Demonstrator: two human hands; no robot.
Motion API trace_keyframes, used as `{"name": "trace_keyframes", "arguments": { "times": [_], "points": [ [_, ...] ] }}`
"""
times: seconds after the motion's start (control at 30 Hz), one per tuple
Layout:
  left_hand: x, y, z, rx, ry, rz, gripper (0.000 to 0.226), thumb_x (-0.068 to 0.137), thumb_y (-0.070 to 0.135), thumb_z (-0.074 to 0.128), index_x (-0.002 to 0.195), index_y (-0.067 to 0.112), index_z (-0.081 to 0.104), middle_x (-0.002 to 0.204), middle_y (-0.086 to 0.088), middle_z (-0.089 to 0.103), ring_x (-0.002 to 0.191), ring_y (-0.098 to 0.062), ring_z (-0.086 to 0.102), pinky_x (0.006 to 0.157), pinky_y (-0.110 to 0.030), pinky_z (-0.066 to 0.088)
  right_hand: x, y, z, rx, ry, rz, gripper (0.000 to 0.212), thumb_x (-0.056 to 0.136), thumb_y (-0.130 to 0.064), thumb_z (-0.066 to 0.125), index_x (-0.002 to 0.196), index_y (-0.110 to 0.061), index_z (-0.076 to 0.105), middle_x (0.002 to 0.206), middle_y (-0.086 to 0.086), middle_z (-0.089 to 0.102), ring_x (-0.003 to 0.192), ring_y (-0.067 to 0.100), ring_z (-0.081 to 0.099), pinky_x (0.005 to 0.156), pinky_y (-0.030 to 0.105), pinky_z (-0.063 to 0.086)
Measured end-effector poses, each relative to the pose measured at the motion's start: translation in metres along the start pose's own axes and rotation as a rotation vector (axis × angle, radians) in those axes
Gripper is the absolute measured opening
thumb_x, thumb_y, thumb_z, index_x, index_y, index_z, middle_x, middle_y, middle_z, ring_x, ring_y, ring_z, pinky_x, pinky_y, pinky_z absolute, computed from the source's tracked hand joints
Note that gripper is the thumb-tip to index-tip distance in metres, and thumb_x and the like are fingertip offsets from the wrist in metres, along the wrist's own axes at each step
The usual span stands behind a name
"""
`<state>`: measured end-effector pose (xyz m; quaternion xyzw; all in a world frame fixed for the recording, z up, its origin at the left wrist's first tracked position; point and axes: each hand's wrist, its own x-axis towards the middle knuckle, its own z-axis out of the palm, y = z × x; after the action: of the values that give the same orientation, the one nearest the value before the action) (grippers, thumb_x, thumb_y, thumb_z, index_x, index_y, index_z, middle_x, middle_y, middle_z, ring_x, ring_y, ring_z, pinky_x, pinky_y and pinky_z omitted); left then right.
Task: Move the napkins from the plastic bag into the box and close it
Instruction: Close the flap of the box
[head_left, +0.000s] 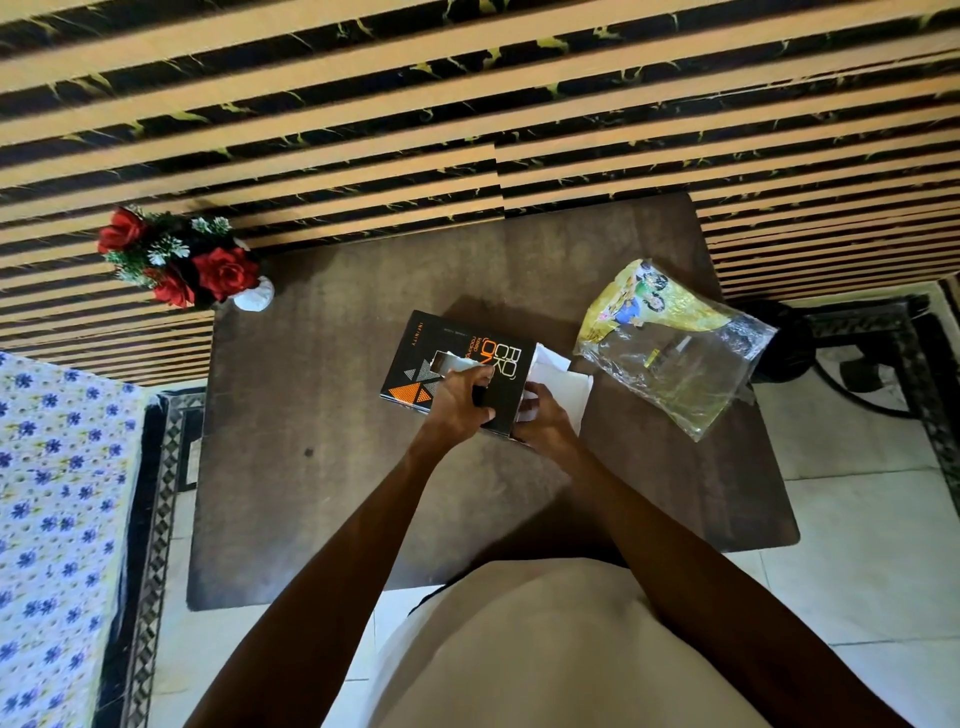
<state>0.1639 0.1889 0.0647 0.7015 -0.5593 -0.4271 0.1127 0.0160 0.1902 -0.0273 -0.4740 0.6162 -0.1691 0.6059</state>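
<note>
A black box (441, 353) with orange and white print lies on the brown table (322, 415), its right end open with white flaps (569, 387) spread out. My left hand (460, 402) grips the box from above near that open end. At the opening, my right hand (545, 418) closes its fingers on white napkins (529, 410). A clear plastic bag (670, 358) with a yellow printed top lies crumpled to the right of the box, apart from both hands. Its contents are unclear.
A white vase of red artificial roses (182, 265) stands at the table's far left corner. A striped wall runs behind the table. A flowered cloth (52, 493) lies to the left, and a black fan base (810, 353) sits on the floor at right.
</note>
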Motion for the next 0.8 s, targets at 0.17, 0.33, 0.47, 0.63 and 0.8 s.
{"name": "trace_keyframes", "arguments": {
  "times": [0.17,0.33,0.47,0.63,0.8],
  "points": [
    [0.005,-0.006,0.009,0.074,0.073,-0.052,0.058,0.076,0.005,0.075,0.129,0.008,0.053,0.130,-0.013,0.060,0.123,-0.027,0.055,0.100,-0.034,0.047,-0.001,-0.012,-0.027,-0.181,0.303,0.073,0.039,0.079,-0.015,0.076,0.116,-0.009,0.063,0.117,0.013,0.069,0.106,0.027,0.067,0.094,0.034,0.050],
    [-0.004,-0.008,0.022,0.326,0.158,0.004,0.089,0.065,0.034,0.082,0.139,0.020,0.034,0.143,-0.010,0.034,0.135,-0.031,0.031,0.110,-0.048,0.031,-0.002,-0.013,-0.050,-0.434,0.506,-0.056,0.061,0.076,-0.009,0.071,0.133,-0.010,0.050,0.143,0.019,0.046,0.132,0.040,0.043,0.107,0.046,0.041],
    [-0.014,-0.016,0.049,0.646,0.024,0.010,0.115,0.062,0.063,0.073,0.150,0.029,0.007,0.159,-0.014,0.013,0.147,-0.036,0.010,0.115,-0.061,0.004,0.023,-0.034,-0.061,-0.547,0.290,-0.184,0.064,0.082,-0.017,0.070,0.141,-0.020,0.044,0.133,0.014,0.060,0.122,0.034,0.056,0.099,0.043,0.047],
    [-0.014,-0.012,0.066,0.554,0.232,-0.039,0.079,0.082,0.052,0.056,0.147,0.025,0.019,0.151,-0.014,0.034,0.144,-0.035,0.023,0.114,-0.068,0.007,0.046,-0.057,-0.059,-0.773,0.046,-0.185,0.011,0.087,-0.028,0.066,0.086,-0.017,0.063,0.096,0.018,0.073,0.086,0.030,0.066,0.066,0.030,0.042],
    [-0.001,-0.008,0.067,0.491,0.326,-0.130,0.078,0.079,0.033,0.064,0.143,0.021,0.021,0.124,-0.008,0.054,0.124,-0.028,0.046,0.111,-0.070,0.015,0.044,-0.039,-0.056,-0.594,-0.375,-0.010,0.041,0.083,0.004,0.058,0.121,-0.011,0.063,0.117,0.010,0.067,0.108,0.025,0.064,0.089,0.033,0.051]
  ]
}}
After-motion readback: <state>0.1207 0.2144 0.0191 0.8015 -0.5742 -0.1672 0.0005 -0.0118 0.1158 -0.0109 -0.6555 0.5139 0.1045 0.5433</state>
